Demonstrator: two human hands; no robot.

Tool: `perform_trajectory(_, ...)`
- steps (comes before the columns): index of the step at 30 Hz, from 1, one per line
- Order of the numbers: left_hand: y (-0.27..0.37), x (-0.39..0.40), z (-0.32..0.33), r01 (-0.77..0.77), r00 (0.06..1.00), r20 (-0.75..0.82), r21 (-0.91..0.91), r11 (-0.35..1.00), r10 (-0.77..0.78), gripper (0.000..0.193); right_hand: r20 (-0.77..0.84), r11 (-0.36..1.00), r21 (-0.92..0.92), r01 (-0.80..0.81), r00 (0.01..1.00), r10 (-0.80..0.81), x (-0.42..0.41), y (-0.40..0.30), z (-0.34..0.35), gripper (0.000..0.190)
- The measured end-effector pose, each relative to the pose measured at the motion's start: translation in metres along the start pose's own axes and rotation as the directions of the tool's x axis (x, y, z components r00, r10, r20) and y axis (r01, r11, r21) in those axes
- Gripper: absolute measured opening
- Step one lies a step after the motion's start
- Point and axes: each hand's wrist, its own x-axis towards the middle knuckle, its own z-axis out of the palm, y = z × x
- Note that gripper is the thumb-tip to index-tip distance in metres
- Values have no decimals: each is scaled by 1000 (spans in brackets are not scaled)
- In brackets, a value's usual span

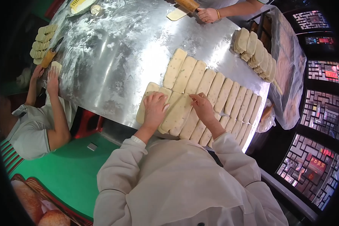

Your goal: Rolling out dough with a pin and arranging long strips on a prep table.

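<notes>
Two rows of long, flat dough strips speckled with dark bits lie before me on a floury metal table. My left hand [155,108] is over the left end of the front row, its fingers bent and its floury thumb beside a wide dough strip [176,114]. Whether it grips that strip I cannot tell. The wide strip overlaps the dough around it. At its upper right corner, the thumb and forefinger of my right hand [202,107] pinch its edge. Behind my hands runs the back row of dough strips [196,76].
Stacked dough pieces [255,53] stand at the table's right edge, near plastic sheeting [288,70]. At left, a co-worker's hands [52,76] are by a rolling pin [48,58] and more stacks [42,42]. Another person's hand [209,15] holds a rolling pin [188,5] at the back.
</notes>
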Motion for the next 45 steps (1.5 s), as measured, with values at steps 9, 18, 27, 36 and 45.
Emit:
perform_trajectory(9,44,9,34,-8,1000,-8,-181,984,7,33,-12,994,109,-11,1000,12,1,3,6,25)
perform_trajectory(18,34,2,-5,196,974,206,-588,785,-89,28,233,976,218,-17,972,-35,5,-41,-29,20)
perform_trajectory(27,-29,52,-37,451,892,409,-829,331,-191,37,319,863,494,-103,945,-70,157,-86,-39,13)
perform_trajectory(36,-50,121,-29,421,895,137,-574,703,-424,40,338,923,372,-100,940,-34,259,-82,-13,14)
perform_trajectory(45,-48,109,-17,330,938,-13,-272,904,-346,45,235,970,-81,231,950,-206,258,-77,-2,16)
